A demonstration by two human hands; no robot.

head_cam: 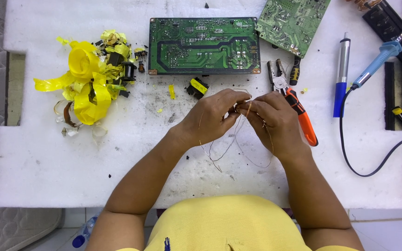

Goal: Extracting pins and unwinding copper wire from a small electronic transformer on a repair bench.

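My left hand (215,114) and my right hand (273,118) meet fingertip to fingertip above the white foam mat (47,158). Between them they pinch a small dark part that the fingers mostly hide, with thin copper wire (231,146) trailing from it in loose loops down onto the mat. Just beyond the hands lies a small black component wrapped in yellow tape (197,87). Orange-handled pliers (294,104) rest right beside my right hand.
A green circuit board (204,45) lies at the back centre, a second board (290,21) tilted at its right. A heap of yellow tape and stripped parts (91,79) sits at the left. A blue desoldering pump (342,76) and a soldering iron (382,58) with its cable lie at the right.
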